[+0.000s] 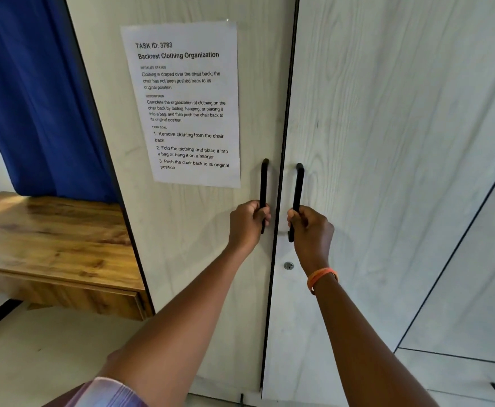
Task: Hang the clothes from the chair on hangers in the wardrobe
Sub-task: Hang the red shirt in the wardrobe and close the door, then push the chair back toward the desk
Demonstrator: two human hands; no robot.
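— Where are the hands?
— Left hand (247, 223) is curled round the left handle (264, 183), right hand (311, 230) round the right handle (298, 186).
— And the wardrobe (387, 171)?
— Right ahead, doors together, a task sheet (186, 104) on the left door. Clothes and chair aren't in sight.

A sheet of paper (187, 104) hangs on the left wardrobe door (199, 245), above its handle (264, 183). A wooden table (52, 239) stands left of the wardrobe (a curtain (35, 98) behind it).
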